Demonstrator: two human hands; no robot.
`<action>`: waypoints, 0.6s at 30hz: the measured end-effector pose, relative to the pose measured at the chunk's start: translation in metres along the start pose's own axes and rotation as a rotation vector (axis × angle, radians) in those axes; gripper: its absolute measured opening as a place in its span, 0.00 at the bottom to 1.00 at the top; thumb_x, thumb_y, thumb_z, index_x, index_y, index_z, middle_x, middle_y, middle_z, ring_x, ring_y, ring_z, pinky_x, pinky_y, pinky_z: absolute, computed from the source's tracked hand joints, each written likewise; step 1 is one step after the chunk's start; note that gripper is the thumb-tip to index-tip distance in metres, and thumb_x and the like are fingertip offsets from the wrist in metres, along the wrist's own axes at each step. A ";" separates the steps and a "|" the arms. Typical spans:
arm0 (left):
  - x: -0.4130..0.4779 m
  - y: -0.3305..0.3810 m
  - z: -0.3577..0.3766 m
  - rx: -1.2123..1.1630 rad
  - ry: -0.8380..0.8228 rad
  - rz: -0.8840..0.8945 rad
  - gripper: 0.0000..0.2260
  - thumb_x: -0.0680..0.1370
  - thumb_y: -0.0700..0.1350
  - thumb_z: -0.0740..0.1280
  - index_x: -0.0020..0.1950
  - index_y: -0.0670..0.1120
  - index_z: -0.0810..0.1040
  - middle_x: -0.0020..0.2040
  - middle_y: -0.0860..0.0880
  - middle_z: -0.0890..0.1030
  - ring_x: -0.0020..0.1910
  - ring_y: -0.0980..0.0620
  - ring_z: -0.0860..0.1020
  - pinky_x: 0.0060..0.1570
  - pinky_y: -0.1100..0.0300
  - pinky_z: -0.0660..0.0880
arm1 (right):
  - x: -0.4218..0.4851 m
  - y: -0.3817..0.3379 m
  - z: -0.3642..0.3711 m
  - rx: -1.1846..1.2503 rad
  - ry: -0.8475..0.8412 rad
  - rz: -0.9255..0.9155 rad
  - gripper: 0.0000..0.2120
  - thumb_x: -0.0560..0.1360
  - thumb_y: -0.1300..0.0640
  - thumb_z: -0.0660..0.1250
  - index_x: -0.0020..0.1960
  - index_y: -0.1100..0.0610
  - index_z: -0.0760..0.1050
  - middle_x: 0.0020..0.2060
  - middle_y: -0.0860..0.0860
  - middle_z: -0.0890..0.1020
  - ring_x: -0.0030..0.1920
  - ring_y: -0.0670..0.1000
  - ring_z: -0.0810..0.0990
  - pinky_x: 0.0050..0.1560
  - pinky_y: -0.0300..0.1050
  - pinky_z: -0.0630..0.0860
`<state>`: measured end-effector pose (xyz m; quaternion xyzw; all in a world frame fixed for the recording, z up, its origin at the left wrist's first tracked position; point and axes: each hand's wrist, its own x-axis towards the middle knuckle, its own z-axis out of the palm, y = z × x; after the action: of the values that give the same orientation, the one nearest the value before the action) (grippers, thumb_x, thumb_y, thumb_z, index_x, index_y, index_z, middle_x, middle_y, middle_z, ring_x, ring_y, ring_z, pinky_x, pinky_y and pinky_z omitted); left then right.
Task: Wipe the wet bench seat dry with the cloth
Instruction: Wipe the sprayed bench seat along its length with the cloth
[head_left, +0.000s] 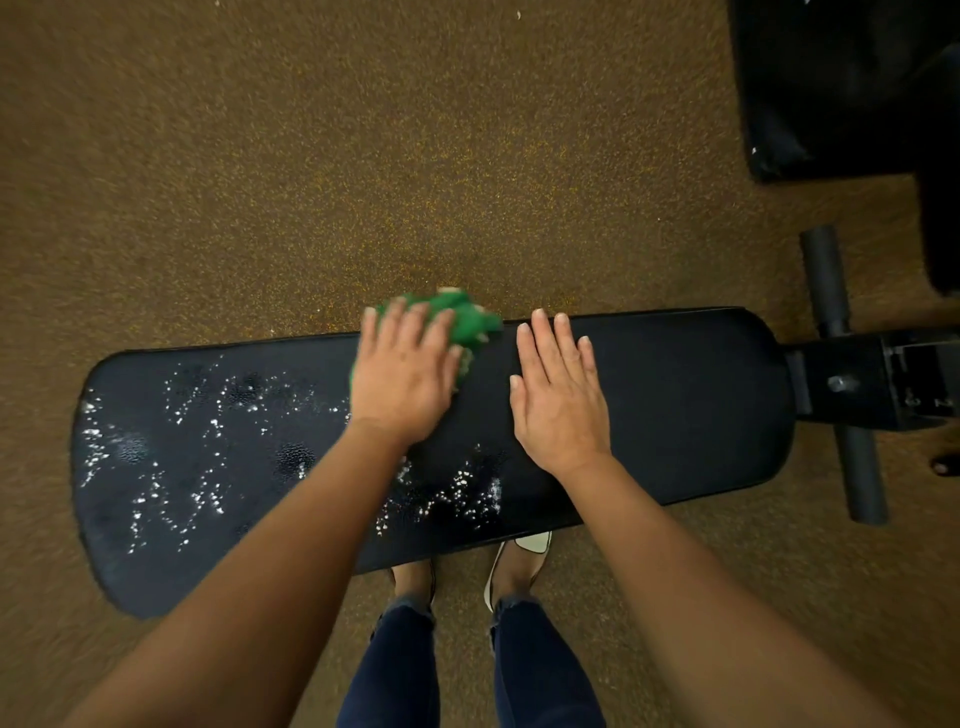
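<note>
A long black padded bench seat (675, 405) lies across the view over a brown floor. Water droplets (208, 457) speckle its left half and a patch near the front edge in the middle. My left hand (405, 374) presses flat on a crumpled green cloth (462, 317) at the seat's far edge near the middle. The cloth sticks out beyond my fingers and is blurred. My right hand (558, 395) rests flat on the dry right part of the seat, fingers together, holding nothing.
The bench's metal frame (883, 384) and a grey foam roller bar (841, 374) stick out at the right end. A black padded object (831, 88) stands at the top right. My feet (467, 577) are just under the seat's front edge.
</note>
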<state>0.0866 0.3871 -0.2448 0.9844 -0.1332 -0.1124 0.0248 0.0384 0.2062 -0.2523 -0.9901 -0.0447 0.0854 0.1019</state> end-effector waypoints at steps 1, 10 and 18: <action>0.003 -0.011 -0.002 -0.016 -0.002 -0.120 0.22 0.80 0.55 0.50 0.66 0.45 0.72 0.63 0.40 0.75 0.67 0.38 0.67 0.70 0.39 0.56 | 0.000 0.000 0.000 -0.003 -0.006 0.003 0.27 0.81 0.50 0.48 0.76 0.61 0.57 0.77 0.56 0.58 0.77 0.57 0.52 0.75 0.55 0.48; 0.028 0.044 -0.021 -0.073 -0.079 -0.008 0.18 0.79 0.56 0.51 0.58 0.47 0.73 0.54 0.43 0.78 0.56 0.41 0.73 0.59 0.45 0.66 | 0.000 0.000 0.000 -0.014 -0.019 0.007 0.27 0.80 0.50 0.48 0.76 0.61 0.58 0.77 0.57 0.57 0.77 0.57 0.51 0.75 0.55 0.48; 0.031 -0.039 -0.026 0.047 -0.124 -0.217 0.18 0.80 0.58 0.51 0.49 0.47 0.73 0.43 0.40 0.79 0.45 0.41 0.76 0.46 0.51 0.67 | 0.000 -0.002 0.002 -0.013 -0.026 0.014 0.27 0.81 0.50 0.47 0.77 0.61 0.55 0.77 0.57 0.56 0.77 0.57 0.50 0.75 0.56 0.47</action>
<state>0.1320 0.4171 -0.2291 0.9845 -0.0300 -0.1717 -0.0190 0.0377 0.2082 -0.2540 -0.9899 -0.0397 0.0984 0.0941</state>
